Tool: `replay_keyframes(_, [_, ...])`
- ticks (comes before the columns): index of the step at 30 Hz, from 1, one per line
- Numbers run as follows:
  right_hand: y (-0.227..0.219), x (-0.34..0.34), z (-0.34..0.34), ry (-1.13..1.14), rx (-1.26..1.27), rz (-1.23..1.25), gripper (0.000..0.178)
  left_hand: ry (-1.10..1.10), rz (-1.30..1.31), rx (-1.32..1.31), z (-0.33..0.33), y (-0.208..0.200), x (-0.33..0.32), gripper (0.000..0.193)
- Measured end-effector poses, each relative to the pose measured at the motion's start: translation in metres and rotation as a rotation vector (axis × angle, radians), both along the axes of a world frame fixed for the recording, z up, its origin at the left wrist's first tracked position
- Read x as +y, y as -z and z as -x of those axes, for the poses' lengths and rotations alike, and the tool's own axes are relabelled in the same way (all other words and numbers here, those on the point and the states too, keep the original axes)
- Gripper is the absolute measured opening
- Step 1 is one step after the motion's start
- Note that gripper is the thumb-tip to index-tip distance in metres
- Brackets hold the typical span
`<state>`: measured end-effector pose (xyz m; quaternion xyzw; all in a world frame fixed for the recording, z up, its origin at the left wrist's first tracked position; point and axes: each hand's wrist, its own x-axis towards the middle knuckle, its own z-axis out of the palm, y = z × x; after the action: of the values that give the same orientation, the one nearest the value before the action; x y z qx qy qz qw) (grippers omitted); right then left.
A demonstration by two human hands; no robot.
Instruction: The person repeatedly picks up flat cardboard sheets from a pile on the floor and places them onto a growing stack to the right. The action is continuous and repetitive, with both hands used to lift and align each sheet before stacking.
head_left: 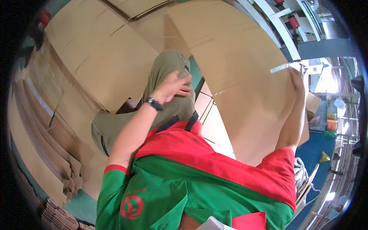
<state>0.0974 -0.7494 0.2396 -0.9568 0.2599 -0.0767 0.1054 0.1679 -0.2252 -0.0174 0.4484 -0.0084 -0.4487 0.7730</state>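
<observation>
My left hand (174, 88), a black watch on its wrist, is over my bent knee in olive trousers (166, 65). Its fingers are apart and slightly blurred, with nothing in them. Far out to the right, my right hand (297, 78) is closed at the far right edge of a large brown cardboard sheet (245, 73). A thin pale strip (279, 69) sticks out leftward from its fingers over the sheet. What the strip is, I cannot make out.
More flat cardboard (96, 46) spreads to the left, with stacked sheets (42, 130) along the left rim. A white metal frame (278, 23) stands at the upper right. White straps (301, 172) lie by my right side, near a blue surface (318, 147).
</observation>
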Motion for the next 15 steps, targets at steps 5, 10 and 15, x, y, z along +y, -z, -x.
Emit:
replay_keyframes(5, [0.084,-0.037,0.19,0.188,-0.045,-0.102,0.035,-0.429,0.052,-0.044,-0.023,0.029,0.127,0.048])
replay_keyframes(10, [0.225,-0.01,0.356,0.609,-0.067,-0.197,0.034,-0.895,-0.147,-0.029,-0.024,0.077,0.254,0.04])
replay_keyframes(15, [0.301,0.033,0.465,0.601,0.443,0.008,0.044,-1.154,-0.26,0.108,0.008,0.115,0.35,0.037])
